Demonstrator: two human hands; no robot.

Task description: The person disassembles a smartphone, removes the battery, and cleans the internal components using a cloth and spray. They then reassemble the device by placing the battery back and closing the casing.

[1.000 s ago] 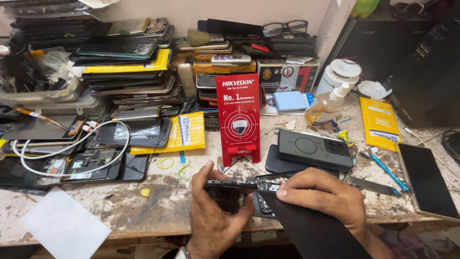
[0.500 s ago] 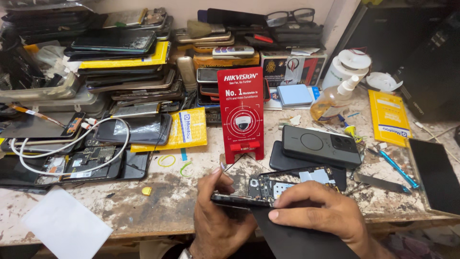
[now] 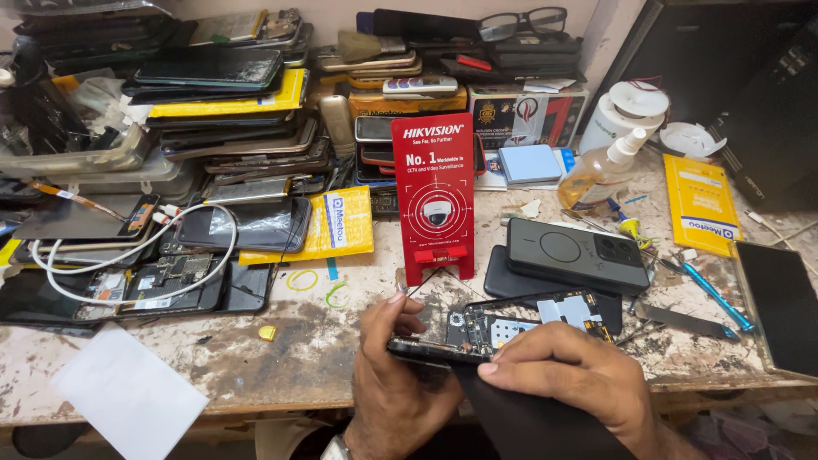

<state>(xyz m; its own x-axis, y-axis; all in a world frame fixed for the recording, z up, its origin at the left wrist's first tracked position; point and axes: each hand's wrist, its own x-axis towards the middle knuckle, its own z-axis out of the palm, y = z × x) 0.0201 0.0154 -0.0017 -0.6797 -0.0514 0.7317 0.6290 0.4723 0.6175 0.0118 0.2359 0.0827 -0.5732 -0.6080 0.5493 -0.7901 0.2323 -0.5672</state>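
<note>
At the front edge of the worktop [image 3: 256,358], the left hand [image 3: 396,388] was clamped on the near end of an opened phone [image 3: 503,328], its circuit boards exposed. The right hand [image 3: 567,379] lay over the phone's front side, fingers together, pressing it down. A red card stand [image 3: 434,196] stood just behind, beside a black phone [image 3: 575,254].

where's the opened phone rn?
Head view, bottom centre: the opened phone lies at the bench's front edge, gripped by the left hand and right hand, just below the red stand card.
</note>
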